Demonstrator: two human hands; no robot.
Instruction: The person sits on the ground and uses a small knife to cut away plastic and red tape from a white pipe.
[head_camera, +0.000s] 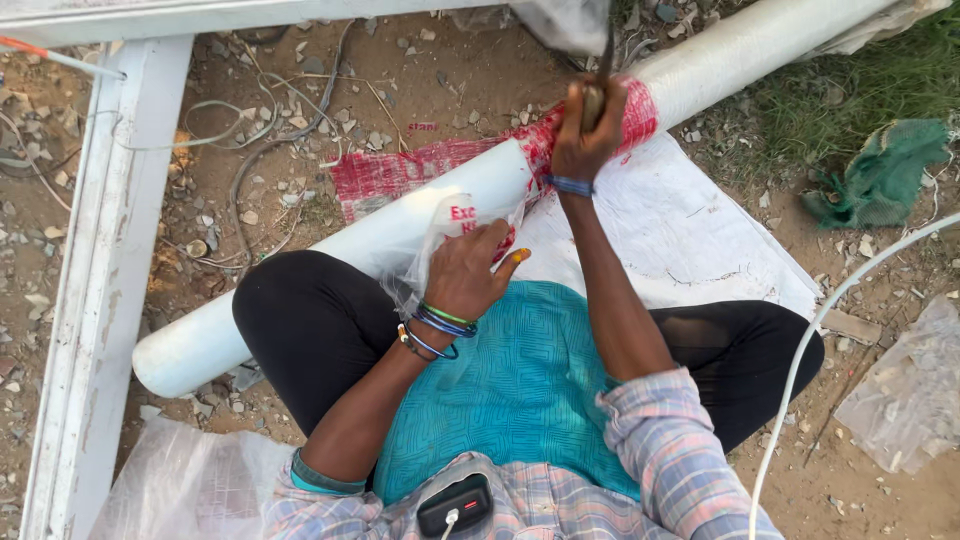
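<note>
Your right hand (585, 135) grips a knife handle (593, 103) over the white pipe (440, 205); left hand (467, 270) pins its plastic wrap (440, 235).
</note>
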